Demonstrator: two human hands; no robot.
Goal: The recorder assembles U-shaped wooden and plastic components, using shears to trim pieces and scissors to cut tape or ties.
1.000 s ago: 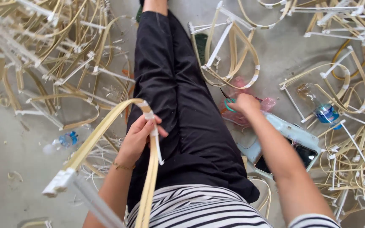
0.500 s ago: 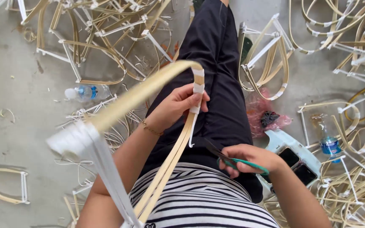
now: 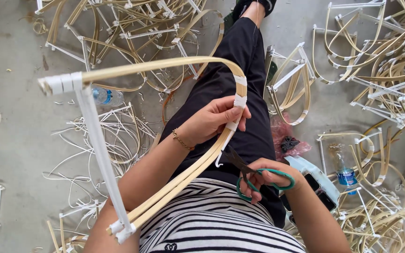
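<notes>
While the left grip (image 3: 219,119) clamps the bent cane frame (image 3: 165,65), the right grip (image 3: 266,180) clasps scissors (image 3: 247,171) just below.

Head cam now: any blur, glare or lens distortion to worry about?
Head view: flat, even daylight with only faint shadows on the floor, no glare. Left hand, bamboo frame and the scissors in the right hand are sharp, no motion blur. Wide lens: the near white frame bar looks stretched, and the edges bow slightly.
</notes>
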